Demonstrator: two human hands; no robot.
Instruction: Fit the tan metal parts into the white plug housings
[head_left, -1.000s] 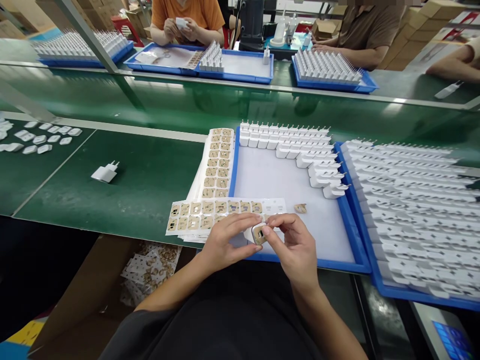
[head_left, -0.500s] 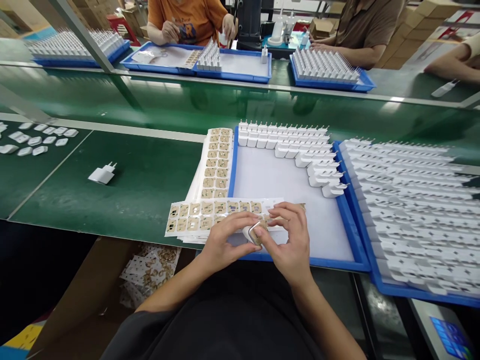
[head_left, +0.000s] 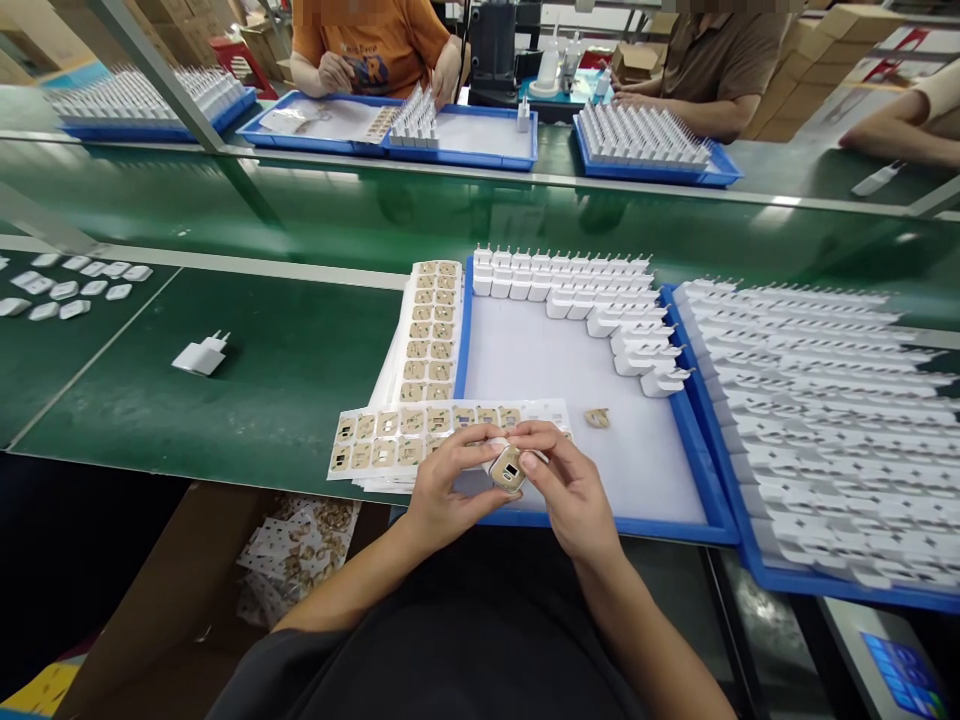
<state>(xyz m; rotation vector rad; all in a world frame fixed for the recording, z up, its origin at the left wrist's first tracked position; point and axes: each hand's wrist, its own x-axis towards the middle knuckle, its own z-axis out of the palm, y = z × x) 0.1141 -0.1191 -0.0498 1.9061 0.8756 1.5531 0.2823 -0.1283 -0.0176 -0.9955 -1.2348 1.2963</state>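
Pinches a rounded, tan-faced white plastic charger (head_left: 507, 475) in half-closed left hand (head_left: 448, 480) and similarly curled right hand (head_left: 576, 490).

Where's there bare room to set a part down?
White liner in the centre tray, between the adapter rows and loose tan piece. Also green bench between the lone adapter and sticker sheets. Crowded: right-hand tray, packed with adapters; around left hand, right hand and held adapter.

Green bench (head_left: 300, 390) — blue trays (head_left: 463, 340), sticker sheets (head_left: 430, 330), lone plug (head_left: 199, 356).
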